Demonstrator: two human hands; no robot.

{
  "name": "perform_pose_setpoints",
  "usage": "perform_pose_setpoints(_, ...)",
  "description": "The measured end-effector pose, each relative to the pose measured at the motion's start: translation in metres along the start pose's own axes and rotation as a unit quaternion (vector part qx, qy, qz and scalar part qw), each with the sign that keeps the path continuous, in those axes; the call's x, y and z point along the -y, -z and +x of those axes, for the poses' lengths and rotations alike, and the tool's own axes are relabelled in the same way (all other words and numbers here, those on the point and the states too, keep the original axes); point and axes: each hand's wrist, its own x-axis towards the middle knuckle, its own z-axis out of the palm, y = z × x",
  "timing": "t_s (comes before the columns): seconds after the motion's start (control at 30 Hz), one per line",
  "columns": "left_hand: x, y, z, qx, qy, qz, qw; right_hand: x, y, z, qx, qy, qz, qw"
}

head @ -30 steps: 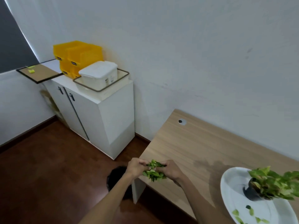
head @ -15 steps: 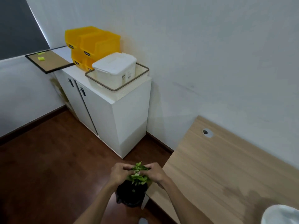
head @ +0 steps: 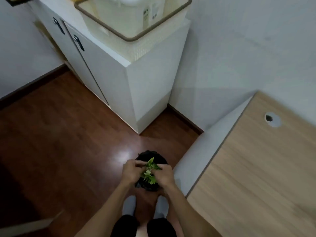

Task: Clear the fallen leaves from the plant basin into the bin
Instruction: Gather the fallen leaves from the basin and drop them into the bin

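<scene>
The left hand (head: 130, 172) and the right hand (head: 165, 174) are pressing together around a bunch of green leaves (head: 150, 173), each hand gripping one side of the bunch so that the leaves are sticking up and out between the fingers. The hands are hanging directly over a small black bin (head: 150, 157), which is standing on the floor; its dark rim is showing just beyond the knuckles and again just below the wrists. Both forearms are reaching down toward it from the bottom edge of the view.

Below the hands, two feet in pale socks (head: 129, 205) are standing on the dark wooden floor (head: 51, 142), one on each side of the bin's near edge. To the right of the hands, a light wooden tabletop (head: 256, 168) is running away toward the wall, with a round cable hole (head: 271, 118) near its far side. Beyond the hands, a white cabinet (head: 145, 86) is standing against the wall, carrying a cream basket (head: 136, 38) with a white container inside.
</scene>
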Motion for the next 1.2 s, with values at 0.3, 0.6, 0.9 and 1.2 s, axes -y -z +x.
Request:
perform_pose_setpoints(0.3,0.089,-0.036,0.092,0.045,0.035,-0.018,0.998,-0.069,-0.093,0.080,-0.130,-0.153,0.180,0.963)
perform_pose_setpoints(0.6,0.164,-0.060,0.172,0.075,0.142,-0.109,0.981,-0.120,-0.134,0.167,-0.193,-0.199,0.246,0.929)
perform_pose_setpoints(0.9,0.176,-0.072,0.174,0.164,0.219,-0.139,0.952,-0.148,-0.124,0.189,-0.185,-0.206,0.193,0.941)
perform_pose_setpoints(1.2,0.167,-0.066,0.176,0.167,0.189,-0.125,0.959,-0.159,-0.120,0.194,-0.137,-0.192,0.192,0.953)
